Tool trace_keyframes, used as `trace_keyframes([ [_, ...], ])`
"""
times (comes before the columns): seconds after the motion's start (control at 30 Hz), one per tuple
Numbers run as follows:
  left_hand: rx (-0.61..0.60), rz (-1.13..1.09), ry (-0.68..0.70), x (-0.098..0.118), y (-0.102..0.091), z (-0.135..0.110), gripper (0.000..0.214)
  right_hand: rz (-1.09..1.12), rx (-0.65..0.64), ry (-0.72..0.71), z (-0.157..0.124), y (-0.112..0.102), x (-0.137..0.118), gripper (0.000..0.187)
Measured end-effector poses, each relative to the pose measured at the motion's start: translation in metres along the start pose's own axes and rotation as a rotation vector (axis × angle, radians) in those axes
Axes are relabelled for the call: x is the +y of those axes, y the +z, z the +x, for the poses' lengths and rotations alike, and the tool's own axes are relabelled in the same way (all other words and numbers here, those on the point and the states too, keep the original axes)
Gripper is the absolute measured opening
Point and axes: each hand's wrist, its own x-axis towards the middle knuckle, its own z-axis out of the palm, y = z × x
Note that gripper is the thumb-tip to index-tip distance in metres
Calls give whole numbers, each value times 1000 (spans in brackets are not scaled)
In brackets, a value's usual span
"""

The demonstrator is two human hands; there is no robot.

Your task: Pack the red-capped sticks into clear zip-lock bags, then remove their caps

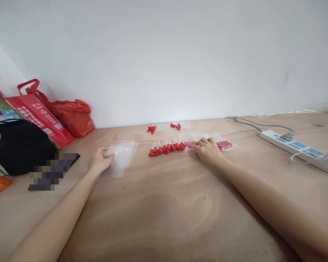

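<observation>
My left hand (100, 160) is at the left edge of some overlapping clear zip bags (122, 160), its thumb and fingers closed on the nearest one. To the right lies a row of droppers (166, 147) with red bulbs toward me and clear tubes pointing to the wall. My right hand (208, 150) rests just past that row with bent fingers, over zip bags (190, 140) with red-bulbed droppers in them. Its fingertips are partly hidden, so I cannot tell what is between them. Another filled zip bag (225, 145) shows beyond its knuckles.
Near the wall lie loose red bulbs (151, 129) and a clear bag (186, 125) beside more red bulbs (175, 126). A white power strip (297, 147) with cables is on the right. Red bags (71, 116), a black bag (22, 145) and a blurred-out flat object (54, 171) occupy the left.
</observation>
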Motion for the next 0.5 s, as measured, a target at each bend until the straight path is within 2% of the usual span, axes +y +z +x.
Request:
trace_keyframes([
  [0.13, 20, 108, -101, -3, 9, 0, 37, -95, -116, 25, 9, -1, -3, 19],
  [0.23, 109, 242, -62, 1, 10, -4, 40, -97, -121, 51, 12, 3, 0, 21],
  [0.3, 209, 339, 31, 9, 9, -10, 41, -94, -117, 71, 12, 6, 2, 21],
  [0.37, 245, 333, 155, 24, 10, -19, 39, -89, -108, 98, 13, 10, 3, 22],
  [0.5, 130, 116, 510, 68, 28, -41, 32, -73, -76, 163, 12, 14, 5, 24],
])
